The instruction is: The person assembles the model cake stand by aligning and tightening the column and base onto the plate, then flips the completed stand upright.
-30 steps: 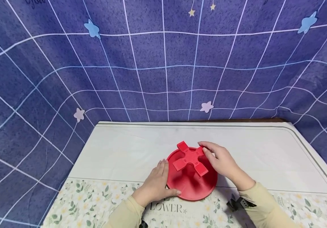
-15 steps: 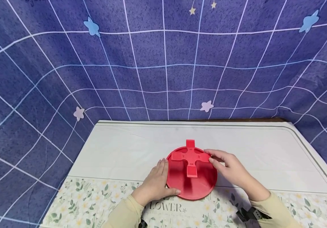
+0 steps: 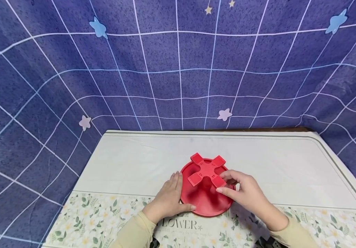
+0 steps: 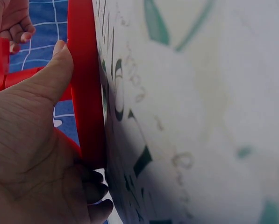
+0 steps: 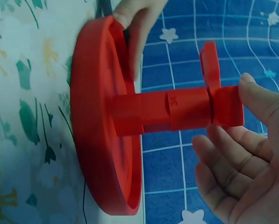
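Observation:
A red round base (image 3: pixel 207 206) with a raised rim lies on the table. From its middle rises a red stem (image 5: pixel 190 109) marked 34, topped by a red four-armed cross piece (image 3: pixel 207 168) with small numbers on its arms. My left hand (image 3: pixel 168 198) holds the base's left rim, the thumb at the front and the fingers along the side. In the left wrist view the thumb (image 4: pixel 60 74) lies against the rim. My right hand (image 3: pixel 247 193) pinches the cross's front right arm between thumb and index finger. Its other fingers hang loosely curled below, beside the stem.
The table is covered by a white cloth (image 3: pixel 140 158) with a floral band (image 3: pixel 103 220) along the front. A blue curtain (image 3: pixel 178 69) with grid lines and stars hangs behind and on both sides. Black wrist straps show under both sleeves.
The cross piece has turned clockwise as seen from above, its gripped arm going from back right to front right. My right hand has moved forward to back toward me with it; the left stayed put.

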Demonstrator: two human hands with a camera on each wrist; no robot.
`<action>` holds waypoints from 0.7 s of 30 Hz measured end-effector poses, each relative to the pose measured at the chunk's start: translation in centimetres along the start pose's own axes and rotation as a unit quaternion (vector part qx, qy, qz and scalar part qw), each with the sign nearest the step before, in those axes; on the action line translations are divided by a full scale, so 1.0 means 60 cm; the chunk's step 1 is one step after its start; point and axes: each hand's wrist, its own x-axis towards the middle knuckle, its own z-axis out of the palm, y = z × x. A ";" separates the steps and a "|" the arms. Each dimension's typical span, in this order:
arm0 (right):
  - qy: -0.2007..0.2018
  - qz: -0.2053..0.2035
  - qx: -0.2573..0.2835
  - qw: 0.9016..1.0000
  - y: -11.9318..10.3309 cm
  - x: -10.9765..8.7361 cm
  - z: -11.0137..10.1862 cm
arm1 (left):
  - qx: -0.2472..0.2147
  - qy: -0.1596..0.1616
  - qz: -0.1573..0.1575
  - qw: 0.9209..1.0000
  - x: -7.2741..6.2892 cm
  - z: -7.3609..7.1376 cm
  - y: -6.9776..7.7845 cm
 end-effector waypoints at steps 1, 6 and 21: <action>0.002 -0.002 -0.005 1.000 -0.002 0.000 0.001 | -0.001 0.000 0.001 1.000 0.001 0.000 0.000; 0.037 -0.033 -0.046 0.998 -0.003 0.006 -0.005 | -0.003 -0.003 -0.001 1.000 0.002 -0.001 -0.001; 0.005 0.002 0.046 0.999 0.040 0.060 -0.019 | -0.003 -0.005 -0.002 1.000 0.002 0.001 -0.004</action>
